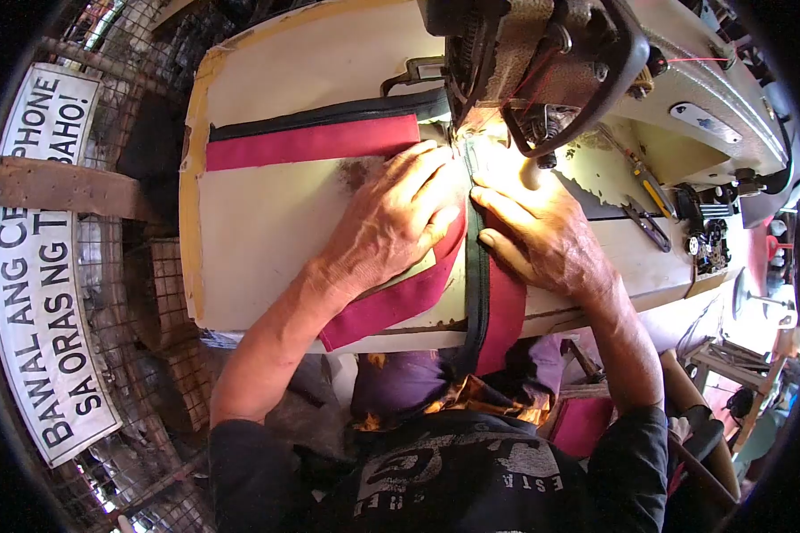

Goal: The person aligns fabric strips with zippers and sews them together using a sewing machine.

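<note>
Under the needle area of a sewing machine point(542, 62), a black zipper-like strip point(477, 275) runs toward me beside a red fabric strip point(504, 306). My left hand point(400, 209) is closed on another red fabric strip point(391, 302), whose end hangs over the table's front edge. Its fingertips press close to the needle area. From the other side, my right hand point(542, 226) grips the black strip's edge with fingers and thumb, partly covering the red cloth. Bright lamp glare hides the stitching point. A further red strip with black edging point(316, 142) lies left of the needle.
On the worn white table point(267, 222), a yellow-handled cutter point(653, 189) and metal snips point(646, 227) lie to the right. Small machine parts point(709, 244) sit at the right edge. A wire mesh with a lettered sign point(49, 266) stands at left.
</note>
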{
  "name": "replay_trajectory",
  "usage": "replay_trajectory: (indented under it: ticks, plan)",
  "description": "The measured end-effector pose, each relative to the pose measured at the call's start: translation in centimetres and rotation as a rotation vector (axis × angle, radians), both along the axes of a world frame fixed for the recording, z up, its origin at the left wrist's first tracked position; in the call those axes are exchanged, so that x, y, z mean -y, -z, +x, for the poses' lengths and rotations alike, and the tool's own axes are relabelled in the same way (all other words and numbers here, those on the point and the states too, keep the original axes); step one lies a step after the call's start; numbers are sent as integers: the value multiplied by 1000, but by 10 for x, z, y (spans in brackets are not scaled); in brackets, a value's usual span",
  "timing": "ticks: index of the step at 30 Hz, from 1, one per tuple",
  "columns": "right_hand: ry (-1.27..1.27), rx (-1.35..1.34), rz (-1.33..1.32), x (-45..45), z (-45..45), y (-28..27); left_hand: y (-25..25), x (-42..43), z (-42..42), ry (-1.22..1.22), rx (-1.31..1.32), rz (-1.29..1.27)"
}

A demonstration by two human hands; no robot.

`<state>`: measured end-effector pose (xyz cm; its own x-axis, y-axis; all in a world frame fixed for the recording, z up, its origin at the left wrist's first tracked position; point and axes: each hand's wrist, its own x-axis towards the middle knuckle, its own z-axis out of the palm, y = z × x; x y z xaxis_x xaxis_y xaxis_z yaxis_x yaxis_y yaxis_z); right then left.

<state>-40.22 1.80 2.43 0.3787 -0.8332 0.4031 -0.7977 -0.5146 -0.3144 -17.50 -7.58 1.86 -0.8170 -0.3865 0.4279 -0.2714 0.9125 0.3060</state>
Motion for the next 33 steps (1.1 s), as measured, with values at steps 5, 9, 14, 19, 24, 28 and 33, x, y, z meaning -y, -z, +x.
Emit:
replay_trajectory:
  ticks: [5, 9, 14, 19, 24, 28, 33]
  plan:
    - [9, -14, 32, 0, 0, 4, -3, 1, 5, 14, 30, -3]
    - [23, -14, 35, 0, 1, 5, -7, 4, 4, 40, 94, -65]
    - [45, 4, 9, 2, 4, -1, -2, 10, 2, 25, 100, -124]
    - [49, -28, 0, -15, 12, -9, -19, -1, 9, -39, 127, -83]
    - [66, -39, 165, -100, 48, -13, -35, -70, 34, -125, 202, 165]
    - [120, 57, 75, -116, 51, 9, -36, -117, 33, -223, 213, 220]
    - [121, 167, 18, -116, 51, 19, -39, -149, 19, -292, 88, 241]
